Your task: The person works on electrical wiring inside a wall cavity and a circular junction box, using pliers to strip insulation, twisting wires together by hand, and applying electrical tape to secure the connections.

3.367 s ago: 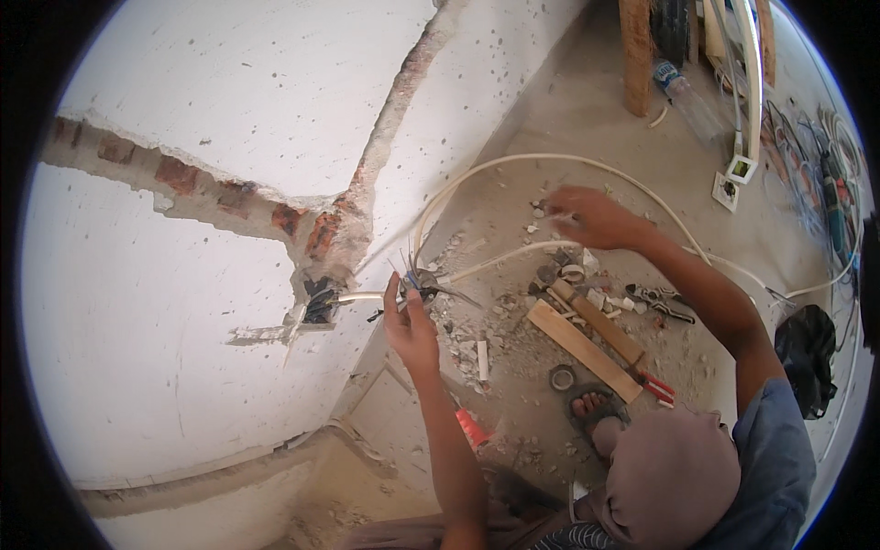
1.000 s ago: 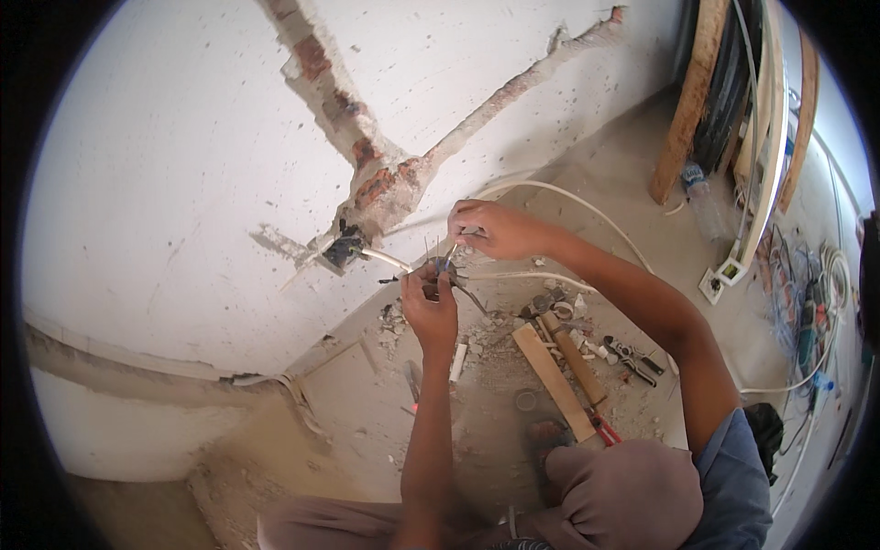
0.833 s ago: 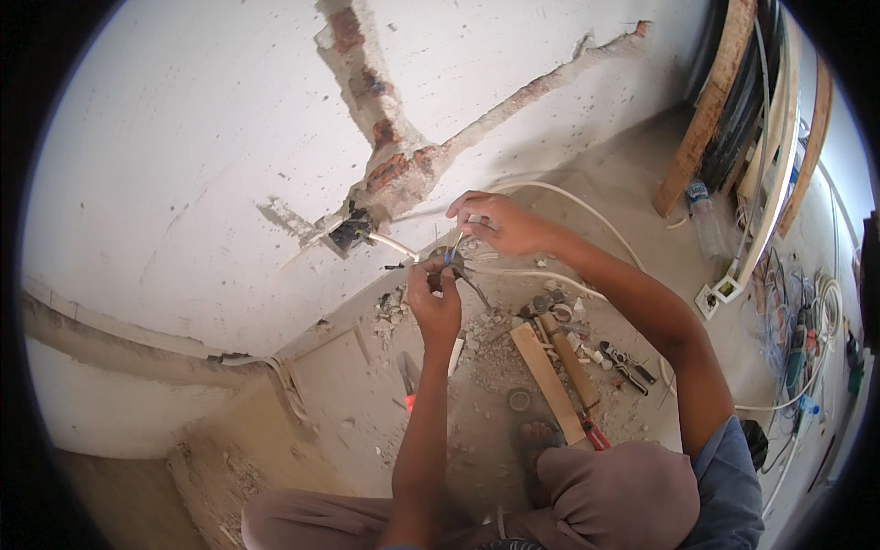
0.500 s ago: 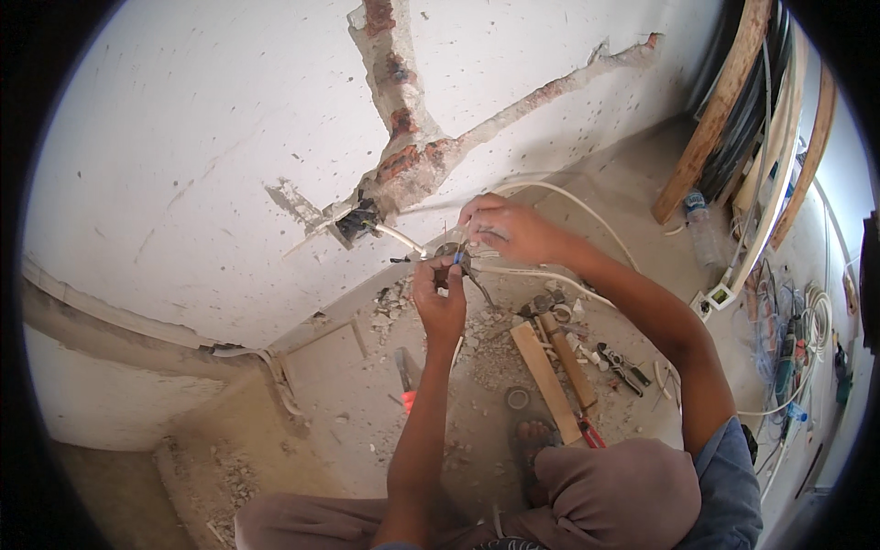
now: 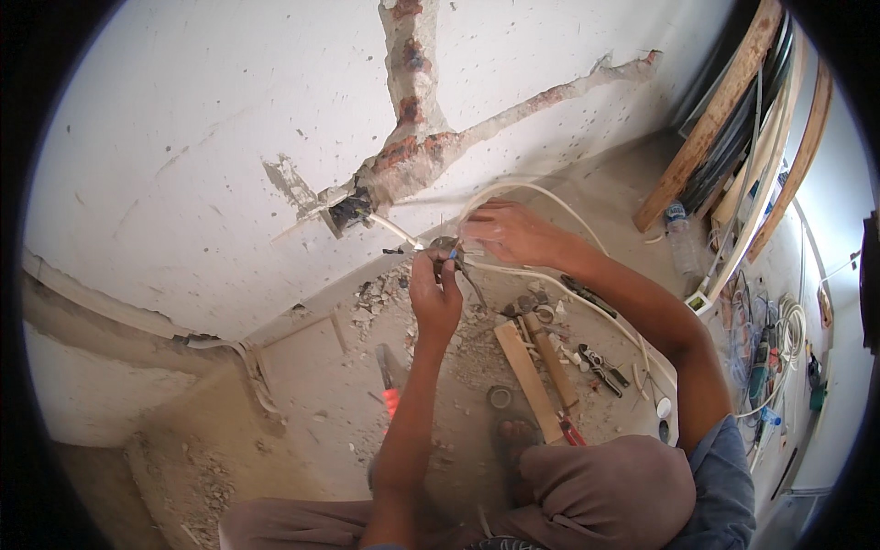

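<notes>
My left hand (image 5: 434, 291) pinches a small blue wire (image 5: 452, 255) between thumb and finger, close to the base of the wall. Just right of it, my right hand (image 5: 507, 231) is closed with its fingertips bent toward the same wire ends; what they grip is too small to make out. A white cable (image 5: 392, 230) runs from a dark wall box (image 5: 348, 213) with black wires toward my left fingertips. Another white cable (image 5: 541, 189) loops behind my right hand, and a further white cable (image 5: 522, 272) passes under my right forearm.
Rubble (image 5: 390, 293) lies along the wall. Near my foot are a wooden strip (image 5: 529, 380), pliers (image 5: 600, 368), a tape roll (image 5: 500, 396) and a red-handled tool (image 5: 390, 394). Boards (image 5: 710, 119), a plastic bottle (image 5: 680, 238) and coiled cable (image 5: 790, 321) stand or lie at the right.
The right hand's fingers have curled down closer to the wire ends. My left hand keeps its pinch on the blue wire. The whole view has shifted slightly.
</notes>
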`<act>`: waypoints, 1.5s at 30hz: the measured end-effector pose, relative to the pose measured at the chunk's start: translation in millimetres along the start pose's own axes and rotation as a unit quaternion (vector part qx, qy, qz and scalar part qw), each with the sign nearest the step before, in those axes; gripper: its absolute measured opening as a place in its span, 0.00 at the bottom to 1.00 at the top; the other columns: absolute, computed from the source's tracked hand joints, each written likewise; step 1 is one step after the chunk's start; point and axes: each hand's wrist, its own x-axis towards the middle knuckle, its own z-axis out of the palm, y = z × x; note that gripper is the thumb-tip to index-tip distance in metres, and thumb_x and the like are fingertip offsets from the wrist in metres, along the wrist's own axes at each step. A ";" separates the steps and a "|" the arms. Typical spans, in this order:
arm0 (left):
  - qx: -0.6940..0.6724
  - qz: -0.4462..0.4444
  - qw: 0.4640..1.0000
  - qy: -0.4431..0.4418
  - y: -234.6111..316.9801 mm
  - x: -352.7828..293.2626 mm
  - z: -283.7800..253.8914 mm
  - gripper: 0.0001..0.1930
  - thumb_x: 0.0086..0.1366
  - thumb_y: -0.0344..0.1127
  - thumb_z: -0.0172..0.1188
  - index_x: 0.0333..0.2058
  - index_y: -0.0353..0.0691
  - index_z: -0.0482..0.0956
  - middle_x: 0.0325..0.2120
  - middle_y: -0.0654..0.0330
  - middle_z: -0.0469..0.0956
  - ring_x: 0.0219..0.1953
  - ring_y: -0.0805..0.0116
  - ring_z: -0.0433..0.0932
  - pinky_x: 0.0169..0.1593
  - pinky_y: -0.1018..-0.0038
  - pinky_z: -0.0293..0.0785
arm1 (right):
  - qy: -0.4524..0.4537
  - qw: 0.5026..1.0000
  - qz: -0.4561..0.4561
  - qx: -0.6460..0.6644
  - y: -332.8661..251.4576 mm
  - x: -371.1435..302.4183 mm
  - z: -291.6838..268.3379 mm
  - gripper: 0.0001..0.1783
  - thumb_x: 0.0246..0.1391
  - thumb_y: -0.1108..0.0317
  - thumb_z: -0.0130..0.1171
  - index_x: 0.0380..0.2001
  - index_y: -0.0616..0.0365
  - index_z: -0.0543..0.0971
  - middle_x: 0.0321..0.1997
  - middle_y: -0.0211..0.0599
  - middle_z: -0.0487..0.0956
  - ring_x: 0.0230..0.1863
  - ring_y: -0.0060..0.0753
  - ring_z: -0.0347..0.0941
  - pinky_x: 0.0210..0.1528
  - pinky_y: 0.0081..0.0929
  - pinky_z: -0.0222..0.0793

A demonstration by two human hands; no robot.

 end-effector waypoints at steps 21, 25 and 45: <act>0.011 -0.018 1.000 0.003 -1.1 4.9 -1.0 0.04 0.65 0.28 0.63 0.38 0.36 0.82 0.32 0.59 0.77 0.25 0.71 0.72 0.31 0.75 0.69 | -0.005 0.985 0.103 0.139 -5.0 7.0 -2.9 0.07 0.61 0.70 0.56 0.38 0.61 0.78 0.33 0.49 0.81 0.38 0.60 0.76 0.42 0.49 0.70; 0.009 -0.004 1.000 0.007 -1.8 6.0 1.3 0.05 0.65 0.29 0.63 0.38 0.36 0.82 0.32 0.59 0.78 0.25 0.72 0.72 0.28 0.76 0.68 | -0.013 0.988 0.101 0.114 -6.2 10.9 -5.6 0.07 0.61 0.69 0.56 0.37 0.61 0.78 0.31 0.50 0.80 0.36 0.59 0.76 0.39 0.49 0.69; 0.054 -0.005 0.998 0.039 -11.2 3.4 7.4 0.05 0.65 0.32 0.63 0.36 0.38 0.82 0.33 0.53 0.84 0.31 0.53 0.81 0.36 0.63 0.75 | -0.167 0.968 0.175 0.062 -14.5 38.1 -34.4 0.16 0.56 0.70 0.58 0.48 0.56 0.75 0.26 0.33 0.81 0.30 0.40 0.81 0.33 0.35 0.76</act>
